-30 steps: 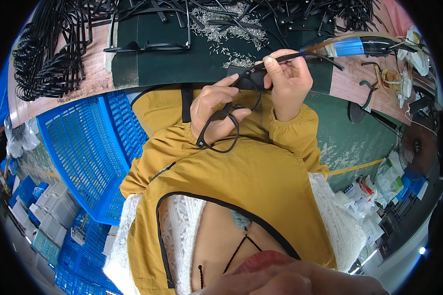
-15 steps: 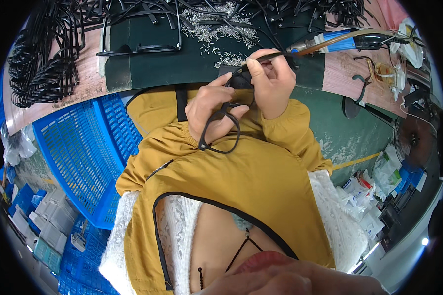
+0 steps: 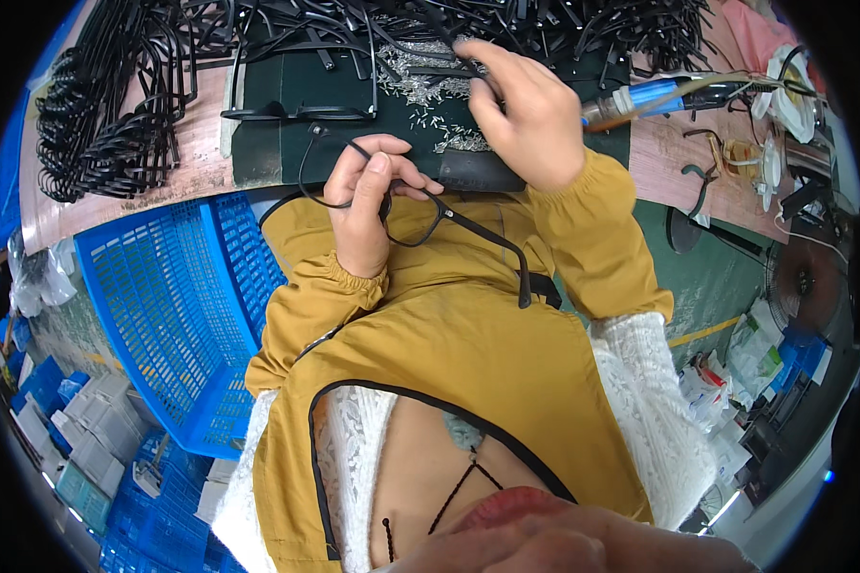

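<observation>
My left hand (image 3: 361,205) is closed around a black eyeglass frame (image 3: 413,243) above my lap. One temple (image 3: 497,241) extends from the frame's right side and hangs toward my apron; the left side shows a bare hinge end. My right hand (image 3: 533,115) is over the table at the near edge of a heap of loose black temples (image 3: 583,29). Its thumb and forefinger are around a dark temple (image 3: 446,36), partly hidden by the fingers. Small silvery screw-like pins (image 3: 420,86) lie scattered beside that hand on the dark green mat.
A blue-bodied power screwdriver (image 3: 655,95) lies right of my hand. Another black frame (image 3: 301,113) rests on the mat's left part, near stacked black glasses pieces (image 3: 105,124). Pliers (image 3: 702,186) and a small amber jar (image 3: 741,158) sit at the right. A blue basket (image 3: 153,296) stands below left.
My hands have moved apart. The left has drawn the frame leftward, with its attached temple now swung into view. My right hand has gone up and away to the loose temples.
</observation>
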`<state>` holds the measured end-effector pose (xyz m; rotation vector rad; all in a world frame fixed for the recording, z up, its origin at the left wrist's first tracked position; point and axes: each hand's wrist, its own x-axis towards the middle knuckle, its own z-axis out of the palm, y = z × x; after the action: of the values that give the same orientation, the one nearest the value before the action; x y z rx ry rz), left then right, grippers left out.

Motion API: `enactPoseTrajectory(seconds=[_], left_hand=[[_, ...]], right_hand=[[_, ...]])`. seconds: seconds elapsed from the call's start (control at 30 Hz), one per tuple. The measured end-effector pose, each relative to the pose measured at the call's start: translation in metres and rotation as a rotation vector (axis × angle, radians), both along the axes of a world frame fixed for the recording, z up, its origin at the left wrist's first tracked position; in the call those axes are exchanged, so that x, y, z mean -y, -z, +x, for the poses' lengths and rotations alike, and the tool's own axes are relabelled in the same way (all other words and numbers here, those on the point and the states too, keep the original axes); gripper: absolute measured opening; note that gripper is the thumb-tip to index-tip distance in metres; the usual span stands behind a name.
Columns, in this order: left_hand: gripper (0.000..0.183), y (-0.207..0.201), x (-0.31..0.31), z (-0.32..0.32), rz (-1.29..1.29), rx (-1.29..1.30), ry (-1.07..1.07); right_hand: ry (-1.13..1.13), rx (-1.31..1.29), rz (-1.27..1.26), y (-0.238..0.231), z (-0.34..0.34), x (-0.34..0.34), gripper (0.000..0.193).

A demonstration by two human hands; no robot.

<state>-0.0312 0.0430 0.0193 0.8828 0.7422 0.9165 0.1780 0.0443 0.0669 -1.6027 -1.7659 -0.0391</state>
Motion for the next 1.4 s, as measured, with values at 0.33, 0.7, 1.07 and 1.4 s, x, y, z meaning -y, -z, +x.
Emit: enactPoseTrajectory(seconds=[0.33,0.7,1.07,1.4], left_hand=[[0.066,-0.018,-0.013,0.0,-0.185,-0.027,0.108],[0.055,-0.015,0.011,0.022,-0.66,-0.055,0.793],[0.042,-0.026,0.004,0.02,-0.65,-0.079,0.693],[0.023,-0.03,-0.042,0.016,-0.258,-0.165,0.624]], right_hand=[[-0.335,-0.825,-0.297,-0.017,0.022,0.091,0.052],[-0.168,-0.91,-0.209,-0.018,0.03,0.109,0.023],[-0.074,-0.846,-0.123,0.027,0.018,0.08,0.01],[0.006,-0.548,-0.04,0.027,0.006,0.073,0.009]])
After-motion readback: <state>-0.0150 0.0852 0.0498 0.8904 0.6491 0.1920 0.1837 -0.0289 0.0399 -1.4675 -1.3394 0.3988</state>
